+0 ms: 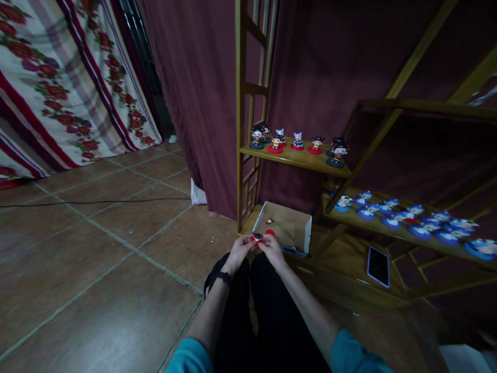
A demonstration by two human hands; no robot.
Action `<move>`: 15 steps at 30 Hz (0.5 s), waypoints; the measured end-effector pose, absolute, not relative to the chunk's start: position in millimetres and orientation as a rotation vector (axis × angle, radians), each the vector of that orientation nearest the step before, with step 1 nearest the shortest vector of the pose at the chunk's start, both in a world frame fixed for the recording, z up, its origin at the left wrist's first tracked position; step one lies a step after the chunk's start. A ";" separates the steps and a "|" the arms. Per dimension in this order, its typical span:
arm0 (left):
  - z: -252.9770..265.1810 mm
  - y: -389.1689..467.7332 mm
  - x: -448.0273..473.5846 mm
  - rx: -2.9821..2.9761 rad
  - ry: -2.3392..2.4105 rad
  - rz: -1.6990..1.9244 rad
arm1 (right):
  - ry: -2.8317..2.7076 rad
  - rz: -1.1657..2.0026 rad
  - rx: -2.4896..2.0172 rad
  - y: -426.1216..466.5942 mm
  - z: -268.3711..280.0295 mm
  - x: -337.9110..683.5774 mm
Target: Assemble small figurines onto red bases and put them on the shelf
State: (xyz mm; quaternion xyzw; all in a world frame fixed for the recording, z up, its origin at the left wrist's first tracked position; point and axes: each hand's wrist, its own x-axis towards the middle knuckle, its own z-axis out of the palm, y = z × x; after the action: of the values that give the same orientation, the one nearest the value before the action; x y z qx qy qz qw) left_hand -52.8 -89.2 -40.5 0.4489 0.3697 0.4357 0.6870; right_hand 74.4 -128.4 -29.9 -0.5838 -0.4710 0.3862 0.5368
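Note:
Between my two hands, above my knees, is a small figurine with a black-haired head and red on its lower part. The fingers of my left hand pinch it from the left, and those of my right hand hold it from the right. Just beyond them a shallow cardboard box sits on the lowest shelf. Inside it lie a small black-haired figurine piece and a red round piece, which is partly hidden behind my right hand. My fingertips cover part of the held figurine.
Several figurines on red and black bases stand on the wooden shelf above the box. To the right, a lower shelf bears several blue-based figurines. A phone lies on the bottom board. A black cable crosses the tiled floor.

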 end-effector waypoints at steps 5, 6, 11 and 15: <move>-40.1 -90.0 -51.4 1.060 0.836 1.006 | -1.568 0.512 -1.431 -134.6 -10.7 83.9; -39.8 -90.4 -50.9 1.072 0.831 1.014 | -1.628 0.497 -1.444 -135.2 -8.7 84.4; -39.4 -93.6 -49.5 1.155 0.832 1.019 | -1.768 0.479 -1.504 -133.0 -13.1 84.7; -40.9 -95.1 -48.9 1.168 0.828 1.024 | -1.716 0.494 -1.500 -130.3 -19.8 85.7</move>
State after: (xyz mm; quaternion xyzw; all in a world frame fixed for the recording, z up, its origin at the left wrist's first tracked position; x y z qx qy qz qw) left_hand -48.9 -95.1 -40.9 0.5116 0.3625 0.4484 0.6370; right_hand 85.7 -130.3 -19.8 -0.5912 -0.6764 0.1947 0.3937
